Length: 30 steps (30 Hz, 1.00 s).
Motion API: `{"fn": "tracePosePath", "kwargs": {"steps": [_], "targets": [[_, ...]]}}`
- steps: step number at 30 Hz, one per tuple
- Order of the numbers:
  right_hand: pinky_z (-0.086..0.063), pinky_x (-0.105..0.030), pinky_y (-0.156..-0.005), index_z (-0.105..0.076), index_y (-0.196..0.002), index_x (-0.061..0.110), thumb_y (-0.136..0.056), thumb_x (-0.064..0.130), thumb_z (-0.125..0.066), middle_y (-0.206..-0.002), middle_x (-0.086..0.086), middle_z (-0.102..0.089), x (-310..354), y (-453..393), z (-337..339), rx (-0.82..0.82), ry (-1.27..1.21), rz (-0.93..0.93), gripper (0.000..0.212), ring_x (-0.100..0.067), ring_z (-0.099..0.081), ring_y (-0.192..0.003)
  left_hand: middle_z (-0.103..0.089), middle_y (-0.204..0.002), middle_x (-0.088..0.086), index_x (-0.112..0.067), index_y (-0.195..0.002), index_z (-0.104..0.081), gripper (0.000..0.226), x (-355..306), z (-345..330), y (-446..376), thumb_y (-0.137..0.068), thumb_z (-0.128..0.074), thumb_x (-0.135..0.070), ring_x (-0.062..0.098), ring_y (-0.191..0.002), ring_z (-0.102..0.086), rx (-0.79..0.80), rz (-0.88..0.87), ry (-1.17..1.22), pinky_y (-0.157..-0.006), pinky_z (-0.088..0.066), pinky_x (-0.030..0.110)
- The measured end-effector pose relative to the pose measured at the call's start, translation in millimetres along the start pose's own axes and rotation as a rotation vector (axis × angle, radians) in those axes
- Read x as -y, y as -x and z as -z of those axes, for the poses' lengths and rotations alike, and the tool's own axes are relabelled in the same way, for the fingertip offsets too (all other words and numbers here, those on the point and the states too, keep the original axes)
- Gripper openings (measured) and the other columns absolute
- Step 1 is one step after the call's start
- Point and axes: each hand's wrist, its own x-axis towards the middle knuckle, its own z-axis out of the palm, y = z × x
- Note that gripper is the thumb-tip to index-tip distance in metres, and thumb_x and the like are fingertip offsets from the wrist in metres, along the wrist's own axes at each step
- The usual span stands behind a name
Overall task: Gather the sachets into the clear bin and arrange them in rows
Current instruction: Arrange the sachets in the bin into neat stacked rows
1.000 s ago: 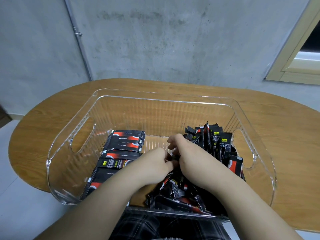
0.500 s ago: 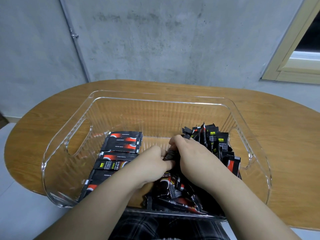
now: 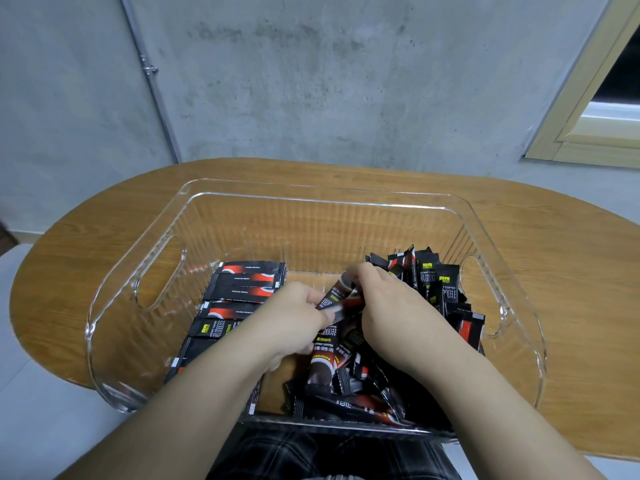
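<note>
A clear plastic bin [image 3: 322,197] with cut-out handles sits on the wooden table. Along its left side lies a neat row of black-and-red sachets [image 3: 242,289], flat on the floor of the bin. A loose heap of the same sachets [image 3: 429,289] fills the right side and the near edge. Both my hands are inside the bin, meeting at its middle. My left hand [image 3: 294,323] and my right hand [image 3: 391,306] together pinch one black sachet [image 3: 334,299], tilted up between them above the heap.
The oval wooden table [image 3: 554,258] stands against a grey concrete wall with a thin pipe [image 3: 152,81]. A pale window frame [image 3: 581,126] is at the right. Bare bin floor [image 3: 311,278] shows between the row and the heap.
A sachet that was hidden among my fingers is now lifted slightly and shows between both hands. The view has shifted a little; the row and heap are unchanged.
</note>
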Motion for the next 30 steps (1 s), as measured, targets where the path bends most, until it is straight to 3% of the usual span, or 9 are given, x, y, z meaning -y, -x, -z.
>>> {"fn": "tracePosePath", "kwargs": {"steps": [3, 6, 10, 13, 19, 23, 26, 28, 30], "targets": [[-0.032, -0.031, -0.092, -0.037, -0.129, 0.020, -0.088, 0.004, -0.035, -0.127, -0.002, -0.051, 1.1, -0.4, 1.4, 0.002, -0.028, -0.012, 0.044, -0.026, -0.048, -0.110, -0.063, -0.111, 0.016, -0.013, -0.113, -0.061, 0.021, -1.5, 6.7, 4.2, -0.093, -0.057, -0.017, 0.019, -0.066, -0.055, -0.044, 0.020, 0.010, -0.047, -0.042, 0.023], [-0.031, -0.033, -0.090, -0.036, -0.123, 0.018, -0.093, 0.009, -0.034, -0.117, -0.004, -0.056, 1.6, 0.2, 2.6, 0.004, -0.023, -0.033, 0.032, -0.028, -0.050, -0.101, -0.067, -0.105, 0.012, -0.020, -0.092, -0.063, 0.010, -4.0, 14.0, 8.6, -0.094, -0.056, -0.013, 0.021, -0.081, -0.062, -0.074, 0.024, 0.064, -0.054, -0.049, 0.026], [-0.029, -0.041, -0.106, -0.038, -0.118, 0.019, -0.100, 0.034, -0.031, -0.109, -0.002, -0.060, 1.7, -0.3, 0.4, 0.073, 0.066, -0.055, 0.024, -0.026, -0.051, -0.103, -0.072, -0.096, 0.011, -0.017, -0.093, -0.065, 0.013, -5.6, 29.5, 16.9, -0.094, -0.054, -0.010, 0.029, -0.088, -0.069, -0.146, 0.006, 0.109, -0.060, -0.053, 0.031], [-0.019, -0.045, -0.112, -0.042, -0.116, 0.017, -0.099, 0.046, -0.025, -0.120, -0.005, -0.055, 4.5, -2.2, -2.5, 0.178, 0.224, -0.087, 0.037, -0.028, -0.046, -0.116, -0.072, -0.089, 0.004, -0.019, -0.091, -0.065, 0.016, -8.4, 44.8, 24.7, -0.095, -0.053, -0.010, 0.020, -0.075, -0.065, -0.240, -0.030, 0.109, -0.050, -0.047, 0.024], [0.003, -0.064, -0.110, -0.029, -0.141, 0.027, -0.076, 0.084, -0.025, -0.144, -0.011, -0.031, 19.9, -11.0, -13.2, 0.350, 0.503, -0.068, 0.087, -0.035, -0.029, -0.133, -0.071, -0.080, 0.000, -0.022, -0.086, -0.062, 0.021, -9.3, 72.0, 35.0, -0.094, -0.052, -0.005, 0.019, -0.069, -0.061, -0.359, -0.133, 0.045, -0.053, -0.044, 0.027], [0.011, -0.065, -0.108, -0.024, -0.145, 0.033, -0.080, 0.077, -0.033, -0.148, -0.008, -0.016, 17.9, -13.3, -21.8, 0.412, 0.511, -0.046, 0.078, -0.033, -0.012, -0.139, -0.072, -0.069, -0.007, -0.021, -0.085, -0.065, 0.023, -6.6, 86.0, 42.6, -0.093, -0.053, -0.003, 0.004, -0.055, -0.063, -0.343, -0.162, -0.062, -0.055, -0.042, 0.026], [0.015, -0.060, -0.110, -0.018, -0.149, 0.032, -0.090, 0.062, -0.030, -0.158, -0.001, -0.001, 13.3, -15.4, -22.6, 0.480, 0.438, 0.002, 0.067, -0.023, 0.010, -0.146, -0.073, -0.079, -0.008, -0.022, -0.088, -0.066, 0.019, 0.5, 92.7, 42.3, -0.092, -0.057, -0.006, 0.012, -0.077, -0.069, -0.306, -0.124, -0.237, -0.079, -0.051, 0.033], [0.016, -0.059, -0.111, -0.019, -0.149, 0.023, -0.095, 0.051, -0.027, -0.159, 0.004, -0.004, 11.7, -16.4, -23.4, 0.505, 0.386, 0.008, 0.062, -0.017, 0.008, -0.146, -0.073, -0.081, -0.008, -0.025, -0.082, -0.063, 0.022, 2.3, 92.4, 42.8, -0.091, -0.058, -0.007, 0.015, -0.083, -0.069, -0.279, -0.083, -0.322, -0.088, -0.050, 0.034], [0.013, -0.059, -0.112, -0.030, -0.142, 0.016, -0.098, 0.044, -0.020, -0.154, 0.002, -0.022, 11.4, -15.9, -24.7, 0.465, 0.339, 0.003, 0.053, -0.017, -0.008, -0.145, -0.073, -0.083, -0.008, -0.025, -0.084, -0.063, 0.019, 2.6, 90.7, 42.2, -0.091, -0.058, -0.007, 0.014, -0.083, -0.069, -0.259, -0.056, -0.355, -0.089, -0.050, 0.035]]}}
